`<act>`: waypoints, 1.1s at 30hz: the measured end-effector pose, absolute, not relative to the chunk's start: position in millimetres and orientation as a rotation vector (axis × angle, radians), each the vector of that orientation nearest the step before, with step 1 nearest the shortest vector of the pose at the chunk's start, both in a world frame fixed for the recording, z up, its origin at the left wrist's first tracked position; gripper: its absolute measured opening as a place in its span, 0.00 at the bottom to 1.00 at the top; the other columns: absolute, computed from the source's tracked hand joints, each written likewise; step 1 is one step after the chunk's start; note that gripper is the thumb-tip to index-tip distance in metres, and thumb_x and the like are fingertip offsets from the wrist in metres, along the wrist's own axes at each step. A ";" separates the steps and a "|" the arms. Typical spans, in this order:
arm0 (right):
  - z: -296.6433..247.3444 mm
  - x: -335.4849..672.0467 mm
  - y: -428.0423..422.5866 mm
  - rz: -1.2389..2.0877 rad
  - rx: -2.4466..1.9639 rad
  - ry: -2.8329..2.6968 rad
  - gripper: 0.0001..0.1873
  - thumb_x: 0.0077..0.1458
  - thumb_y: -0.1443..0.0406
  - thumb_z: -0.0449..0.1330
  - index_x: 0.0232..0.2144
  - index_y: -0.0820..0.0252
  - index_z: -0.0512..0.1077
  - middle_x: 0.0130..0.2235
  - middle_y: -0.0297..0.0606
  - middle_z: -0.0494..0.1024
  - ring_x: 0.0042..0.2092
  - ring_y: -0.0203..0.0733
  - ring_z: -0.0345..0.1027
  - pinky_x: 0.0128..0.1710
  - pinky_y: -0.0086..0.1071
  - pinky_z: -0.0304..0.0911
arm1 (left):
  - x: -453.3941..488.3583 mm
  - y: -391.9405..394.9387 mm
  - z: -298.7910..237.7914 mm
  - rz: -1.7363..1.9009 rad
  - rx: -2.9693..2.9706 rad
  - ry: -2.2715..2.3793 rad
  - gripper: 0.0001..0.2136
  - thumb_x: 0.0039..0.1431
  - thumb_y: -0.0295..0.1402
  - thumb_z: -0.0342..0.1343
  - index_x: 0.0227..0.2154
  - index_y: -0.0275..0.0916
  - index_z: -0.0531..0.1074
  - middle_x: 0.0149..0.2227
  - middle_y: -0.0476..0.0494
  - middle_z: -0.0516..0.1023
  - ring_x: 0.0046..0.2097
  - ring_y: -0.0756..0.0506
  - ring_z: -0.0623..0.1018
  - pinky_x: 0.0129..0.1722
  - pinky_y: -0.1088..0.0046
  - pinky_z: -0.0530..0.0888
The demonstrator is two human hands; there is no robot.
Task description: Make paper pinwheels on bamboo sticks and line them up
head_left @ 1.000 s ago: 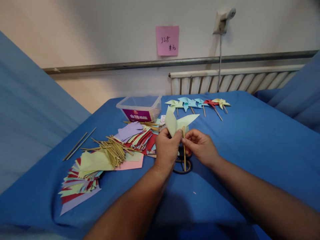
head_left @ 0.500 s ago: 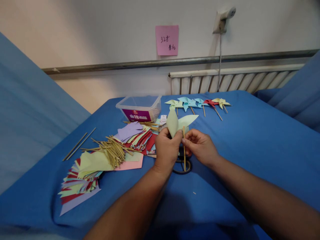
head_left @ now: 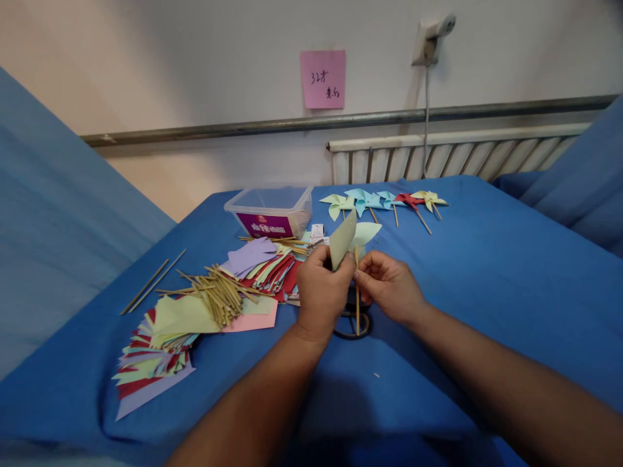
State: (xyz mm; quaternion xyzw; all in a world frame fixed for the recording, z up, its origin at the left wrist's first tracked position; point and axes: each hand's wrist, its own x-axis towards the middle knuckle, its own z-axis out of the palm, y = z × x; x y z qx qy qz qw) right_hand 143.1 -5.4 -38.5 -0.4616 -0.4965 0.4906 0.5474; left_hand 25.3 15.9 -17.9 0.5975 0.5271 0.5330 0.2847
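Observation:
A pale green paper pinwheel (head_left: 343,237) is pinched between the thumb and fingers of my left hand (head_left: 322,285). My right hand (head_left: 389,284) closes its fingertips on a thin wooden stick (head_left: 357,305), which stands upright against the back of the pinwheel. The spot where stick and paper meet is partly hidden by my fingers. Below my hands lie scissors (head_left: 351,334) with black handles, half covered by them.
Several finished pinwheels (head_left: 374,202) lie in a row at the back. A clear plastic box (head_left: 270,211) stands behind a stack of coloured paper (head_left: 272,269). Left are a stick pile (head_left: 221,295), fanned paper strips (head_left: 156,353) and two longer sticks (head_left: 153,282) on the blue cloth (head_left: 438,389).
The pinwheel has turned in my left hand, so its left blade now leans to the right and looks narrower. Both hands keep their grip and have barely moved.

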 end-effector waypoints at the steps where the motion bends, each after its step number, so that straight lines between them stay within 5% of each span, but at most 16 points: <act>1: -38.9 142.8 -5.1 1.157 -1.098 -1.174 0.14 0.47 0.57 0.64 0.24 0.56 0.64 0.18 0.24 0.67 0.17 0.31 0.61 0.16 0.26 0.58 | 25.4 16.2 -18.2 1.424 1.582 1.396 0.05 0.49 0.34 0.61 0.24 0.39 0.74 0.24 0.50 0.75 0.27 0.49 0.70 0.27 0.74 0.63; 17: -47.3 144.8 -0.9 1.004 -1.186 -1.231 0.11 0.51 0.58 0.61 0.25 0.55 0.64 0.20 0.26 0.67 0.19 0.34 0.62 0.18 0.28 0.58 | 28.0 16.9 -18.9 1.395 1.386 1.159 0.11 0.46 0.32 0.64 0.33 0.36 0.73 0.33 0.44 0.80 0.34 0.45 0.79 0.34 0.71 0.73; 33: -60.3 146.1 3.5 0.818 -1.299 -1.381 0.08 0.55 0.60 0.58 0.26 0.54 0.66 0.21 0.28 0.69 0.22 0.34 0.61 0.22 0.29 0.53 | 27.8 19.8 -17.2 1.358 1.415 1.221 0.13 0.42 0.29 0.64 0.34 0.34 0.75 0.33 0.45 0.81 0.34 0.44 0.79 0.32 0.73 0.72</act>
